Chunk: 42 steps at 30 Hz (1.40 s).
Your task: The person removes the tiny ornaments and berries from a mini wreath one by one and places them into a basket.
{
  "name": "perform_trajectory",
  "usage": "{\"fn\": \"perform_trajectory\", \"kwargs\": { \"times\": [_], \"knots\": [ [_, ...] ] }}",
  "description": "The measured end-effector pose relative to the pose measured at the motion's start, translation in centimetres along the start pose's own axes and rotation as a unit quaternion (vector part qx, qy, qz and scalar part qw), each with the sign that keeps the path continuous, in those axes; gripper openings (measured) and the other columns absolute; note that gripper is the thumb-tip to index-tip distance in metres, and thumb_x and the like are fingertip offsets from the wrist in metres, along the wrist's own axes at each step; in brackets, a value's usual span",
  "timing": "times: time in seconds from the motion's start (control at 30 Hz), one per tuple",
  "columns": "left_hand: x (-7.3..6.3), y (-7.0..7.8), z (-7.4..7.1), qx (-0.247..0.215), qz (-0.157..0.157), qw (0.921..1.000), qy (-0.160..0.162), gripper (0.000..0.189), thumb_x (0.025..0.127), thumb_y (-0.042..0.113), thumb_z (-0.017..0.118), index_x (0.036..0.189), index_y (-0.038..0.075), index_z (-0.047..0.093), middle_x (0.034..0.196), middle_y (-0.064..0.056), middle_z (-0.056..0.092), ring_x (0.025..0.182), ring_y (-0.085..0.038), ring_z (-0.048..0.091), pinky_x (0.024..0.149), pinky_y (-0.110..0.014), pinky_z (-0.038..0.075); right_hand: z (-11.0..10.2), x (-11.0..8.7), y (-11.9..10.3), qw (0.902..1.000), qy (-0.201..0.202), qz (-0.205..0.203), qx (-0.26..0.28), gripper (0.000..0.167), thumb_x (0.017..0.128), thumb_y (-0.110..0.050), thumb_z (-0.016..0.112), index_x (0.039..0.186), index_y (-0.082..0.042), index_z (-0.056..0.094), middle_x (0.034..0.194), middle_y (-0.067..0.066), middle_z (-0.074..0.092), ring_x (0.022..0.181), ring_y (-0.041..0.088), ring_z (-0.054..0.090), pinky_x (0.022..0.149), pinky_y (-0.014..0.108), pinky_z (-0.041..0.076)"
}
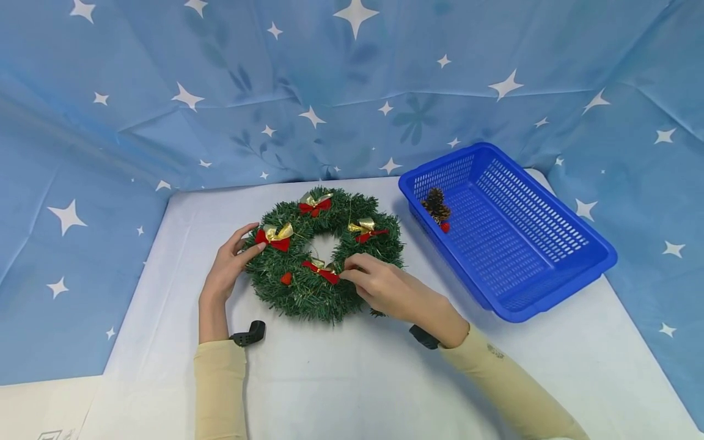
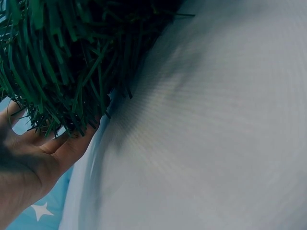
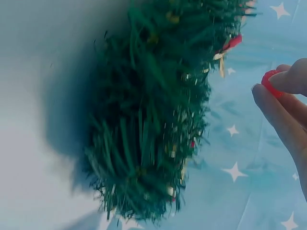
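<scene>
A green tinsel wreath [image 1: 330, 299] lies on the white cloth, with several red-and-gold bows on it, one bow [image 1: 274, 237] at its left side and another bow [image 1: 321, 270] at the front of its centre hole. My left hand [image 1: 227, 266] holds the wreath's left rim, thumb on top beside the left bow, fingers partly hidden beneath the greenery [image 2: 57, 72]. Above the front of the wreath, my right hand [image 1: 379, 284] pinches a small red ball [image 3: 272, 83] between thumb and fingers. A similar red piece [image 1: 286, 278] sits in the greenery at front left.
A blue plastic basket [image 1: 555, 293] stands at the right, tilted away. Pine cones [image 1: 437, 205] and a red ball [image 1: 445, 227] lie in its left end. Blue star-patterned cloth [image 1: 352, 91] hangs behind and along the sides of the white-covered table [image 1: 341, 379].
</scene>
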<state>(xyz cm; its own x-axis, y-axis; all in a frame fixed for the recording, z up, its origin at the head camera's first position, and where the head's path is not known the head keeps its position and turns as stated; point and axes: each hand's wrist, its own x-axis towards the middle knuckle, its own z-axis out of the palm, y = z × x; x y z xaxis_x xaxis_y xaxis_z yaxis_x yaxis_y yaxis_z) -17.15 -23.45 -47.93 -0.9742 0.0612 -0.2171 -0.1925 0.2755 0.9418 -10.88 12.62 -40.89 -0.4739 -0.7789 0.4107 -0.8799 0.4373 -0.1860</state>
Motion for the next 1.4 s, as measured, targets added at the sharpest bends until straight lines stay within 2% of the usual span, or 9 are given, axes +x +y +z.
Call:
{"fn": "perform_trajectory", "kwargs": {
  "times": [0.23,0.53,0.63,0.83,0.97,1.17,1.4],
  "knots": [
    [0.0,0.0,-0.1,0.002,0.000,1.0000,0.001,0.070,0.101,0.038,0.067,0.162,0.029,0.036,0.173,-0.010,0.010,0.160,-0.035,0.007,0.119,-0.073,0.018,-0.9,-0.7,0.6,0.9999,0.005,0.011,-0.007,0.030,0.086,0.009,0.076,0.115,-0.001,0.073,0.116,0.013,0.063,0.098,0.019,0.066,0.074,0.022,0.057],
    [0.1,-0.1,-0.2,0.007,-0.004,1.0000,0.000,0.069,0.101,0.036,0.066,0.162,0.027,0.034,0.173,-0.010,0.009,0.160,-0.036,0.006,0.119,-0.073,0.017,-2.3,-1.2,1.4,0.9996,0.018,0.013,-0.020,0.031,0.083,0.012,0.077,0.112,0.001,0.074,0.112,0.014,0.064,0.100,0.022,0.067,0.077,0.024,0.059],
    [0.0,0.3,-0.1,0.007,-0.006,1.0000,-0.001,0.069,0.102,0.034,0.066,0.163,0.026,0.034,0.173,-0.011,0.009,0.160,-0.036,0.006,0.119,-0.073,0.018,-2.9,-1.4,1.7,0.9993,0.022,0.014,-0.027,0.031,0.082,0.014,0.076,0.111,0.002,0.074,0.110,0.014,0.064,0.099,0.022,0.067,0.078,0.026,0.059],
    [-0.9,1.8,0.3,0.004,-0.005,1.0000,-0.006,0.068,0.103,0.029,0.064,0.163,0.021,0.033,0.173,-0.015,0.008,0.159,-0.039,0.007,0.118,-0.073,0.020,-4.4,-2.1,2.2,0.9988,0.003,0.036,-0.033,0.033,0.084,0.013,0.075,0.115,0.002,0.073,0.115,0.015,0.064,0.095,0.021,0.068,0.071,0.024,0.057],
    [-1.2,2.1,0.4,0.005,-0.004,1.0000,-0.008,0.069,0.103,0.029,0.064,0.163,0.021,0.032,0.173,-0.016,0.008,0.159,-0.040,0.007,0.116,-0.074,0.022,-5.4,-2.4,2.5,0.9981,-0.003,0.047,-0.040,0.032,0.084,0.011,0.076,0.115,0.002,0.074,0.115,0.016,0.065,0.094,0.022,0.067,0.071,0.026,0.057],
    [-1.2,2.1,0.2,0.004,-0.004,1.0000,-0.004,0.068,0.103,0.028,0.064,0.163,0.020,0.033,0.173,-0.015,0.009,0.159,-0.039,0.007,0.117,-0.075,0.019,-6.6,-2.7,3.4,0.9977,0.009,0.047,-0.047,0.030,0.083,0.012,0.077,0.113,0.004,0.074,0.112,0.017,0.065,0.087,0.021,0.067,0.066,0.026,0.057],
    [-1.0,2.0,0.2,0.005,-0.008,0.9999,-0.006,0.068,0.103,0.029,0.065,0.163,0.021,0.034,0.173,-0.014,0.009,0.159,-0.038,0.006,0.119,-0.073,0.018,-7.9,-3.3,4.8,0.9978,0.033,0.038,-0.044,0.031,0.080,0.019,0.074,0.108,0.006,0.075,0.108,0.019,0.066,0.089,0.026,0.069,0.066,0.031,0.059]
  ]
}}
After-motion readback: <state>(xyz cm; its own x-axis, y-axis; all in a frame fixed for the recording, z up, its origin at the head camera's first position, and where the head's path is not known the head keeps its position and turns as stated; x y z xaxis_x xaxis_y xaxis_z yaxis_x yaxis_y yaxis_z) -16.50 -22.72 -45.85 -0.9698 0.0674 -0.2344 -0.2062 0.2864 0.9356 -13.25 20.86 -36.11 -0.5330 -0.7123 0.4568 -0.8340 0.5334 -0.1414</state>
